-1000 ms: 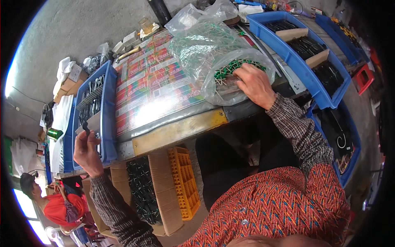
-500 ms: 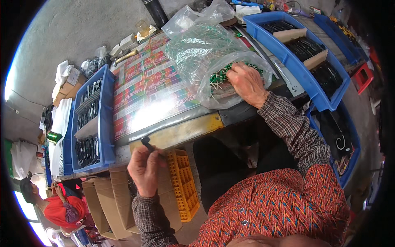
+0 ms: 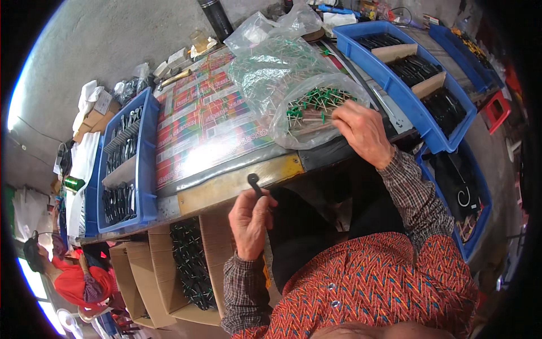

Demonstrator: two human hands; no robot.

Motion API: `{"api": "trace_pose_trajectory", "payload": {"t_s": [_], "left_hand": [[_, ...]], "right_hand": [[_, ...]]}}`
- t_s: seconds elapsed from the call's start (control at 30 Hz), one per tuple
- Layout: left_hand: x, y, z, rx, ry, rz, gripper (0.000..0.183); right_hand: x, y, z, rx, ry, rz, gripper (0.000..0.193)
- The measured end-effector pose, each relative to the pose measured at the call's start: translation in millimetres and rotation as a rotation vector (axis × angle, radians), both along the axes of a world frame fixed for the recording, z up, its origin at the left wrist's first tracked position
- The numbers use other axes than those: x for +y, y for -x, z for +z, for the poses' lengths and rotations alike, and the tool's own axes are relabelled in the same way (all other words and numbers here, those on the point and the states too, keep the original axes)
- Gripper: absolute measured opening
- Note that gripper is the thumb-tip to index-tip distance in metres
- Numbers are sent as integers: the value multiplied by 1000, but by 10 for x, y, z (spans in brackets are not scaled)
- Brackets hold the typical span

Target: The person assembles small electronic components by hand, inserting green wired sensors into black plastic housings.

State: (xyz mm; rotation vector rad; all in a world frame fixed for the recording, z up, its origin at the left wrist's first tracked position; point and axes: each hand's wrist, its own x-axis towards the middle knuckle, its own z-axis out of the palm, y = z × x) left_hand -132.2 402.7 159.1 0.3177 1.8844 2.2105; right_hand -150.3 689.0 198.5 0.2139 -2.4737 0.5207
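Note:
My left hand [image 3: 248, 223] is closed in a pinch round a small black part [image 3: 254, 181], a short bar with a rounded end standing up above the fingertips, just off the table's front edge. My right hand [image 3: 364, 133] is at the mouth of a clear plastic bag [image 3: 265, 85], its thumb and fingers pressed together. What they hold, if anything, I cannot make out. Inside the bag lie many thin pale sticks with green heads [image 3: 316, 101], heaped loosely and showing at the opening.
Blue bins of black parts stand left [image 3: 148, 186] and right [image 3: 403, 104] on the table [image 3: 197, 124]. Below are cardboard boxes [image 3: 161, 271], one holding black pieces. Another blue bin [image 3: 480, 192] sits lower right. A person in red [image 3: 84, 288] is at far left.
My right hand has drawn back to the right from the green-headed sticks. My left hand, still gripping the black part, has moved right and slightly up, uncovering the box of black pieces.

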Motion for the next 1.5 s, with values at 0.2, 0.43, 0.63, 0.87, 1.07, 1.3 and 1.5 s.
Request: {"api": "trace_pose_trajectory", "payload": {"t_s": [0.2,0.43,0.63,0.87,1.07,1.3,1.5], "left_hand": [[160,-126,23,-65,-5,-24,13],[236,-228,-71,-36,74,9,15],[192,-304,-231,15,150,-24,13],[163,-388,-283,-31,122,-6,15],[152,-441,-334,-71,72,21,15],[171,-475,-380,-81,54,42,14],[149,-485,-437,-85,48,30,13]], "right_hand": [[-285,-355,-47,-99,254,237,10],[-498,-563,-165,-235,307,391,11],[-605,-620,-311,-263,352,447,13],[-604,-689,-402,-296,369,469,14],[-637,-709,-425,-440,544,380,15],[-656,-755,-537,-586,797,361,16],[-663,-755,-484,-712,939,334,15]]}}
